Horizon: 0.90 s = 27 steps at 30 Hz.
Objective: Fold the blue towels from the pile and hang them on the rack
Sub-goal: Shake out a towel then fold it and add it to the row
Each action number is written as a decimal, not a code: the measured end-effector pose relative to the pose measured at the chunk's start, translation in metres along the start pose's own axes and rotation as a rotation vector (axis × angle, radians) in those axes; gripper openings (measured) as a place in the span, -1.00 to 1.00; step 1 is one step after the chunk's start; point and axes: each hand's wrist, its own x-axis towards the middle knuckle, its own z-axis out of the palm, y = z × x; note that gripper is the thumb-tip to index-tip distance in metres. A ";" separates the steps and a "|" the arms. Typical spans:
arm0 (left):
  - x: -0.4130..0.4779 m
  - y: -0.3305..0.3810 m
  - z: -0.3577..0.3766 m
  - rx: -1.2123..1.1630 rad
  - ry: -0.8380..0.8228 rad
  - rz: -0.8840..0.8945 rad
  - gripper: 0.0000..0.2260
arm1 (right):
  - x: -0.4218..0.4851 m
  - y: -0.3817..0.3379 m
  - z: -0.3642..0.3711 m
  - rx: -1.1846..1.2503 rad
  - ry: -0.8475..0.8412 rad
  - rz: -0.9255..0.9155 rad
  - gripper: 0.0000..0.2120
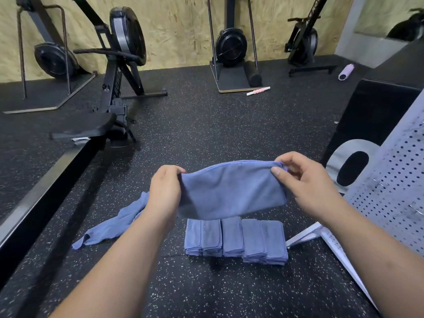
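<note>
A blue towel (231,189), folded over once, hangs in the air in front of me. My left hand (164,191) pinches its top left corner and my right hand (305,180) pinches its top right corner. Beneath it on the floor lies a row of folded blue towels (236,241), side by side. A loose, crumpled blue towel (114,223) lies on the floor to the left, partly hidden by my left forearm. The white perforated metal rack (390,191) stands at the right edge of view.
A rowing machine (107,115) with its long rail runs along the left. More black exercise machines (231,47) line the far plywood wall. A black padded box (371,115) stands behind the rack. The floor is black speckled rubber (206,125).
</note>
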 end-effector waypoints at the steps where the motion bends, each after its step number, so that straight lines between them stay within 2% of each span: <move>1: -0.002 -0.001 0.002 0.033 -0.020 0.048 -0.81 | 0.000 -0.002 0.001 -0.012 -0.031 -0.024 -0.89; 3: -0.008 -0.004 0.004 0.178 -0.030 0.265 -0.79 | -0.001 -0.005 0.002 -0.060 -0.106 -0.074 -0.87; 5: -0.014 -0.006 0.008 0.352 -0.028 0.551 -0.94 | -0.002 -0.011 0.006 -0.072 -0.184 -0.107 -0.88; 7: -0.021 -0.006 0.013 0.377 -0.232 0.689 -0.81 | -0.005 -0.016 0.010 -0.055 -0.264 -0.125 -0.88; 10: -0.035 -0.003 0.022 0.316 -0.617 0.554 -0.81 | -0.007 -0.018 0.016 -0.048 -0.331 -0.140 -0.89; 13: -0.046 -0.001 0.025 0.200 -0.764 0.303 -0.86 | -0.007 -0.015 0.019 -0.027 -0.320 -0.124 -0.94; 16: -0.047 -0.003 0.025 0.133 -0.722 0.171 -0.89 | -0.007 -0.011 0.020 -0.025 -0.298 -0.070 -0.94; 20: -0.041 -0.004 0.024 0.116 -0.539 0.247 -0.90 | -0.005 -0.010 0.017 -0.041 -0.282 0.016 -0.92; 27: -0.044 -0.001 0.023 0.090 -0.595 0.336 -0.94 | -0.004 -0.013 0.017 -0.127 -0.225 -0.023 -0.90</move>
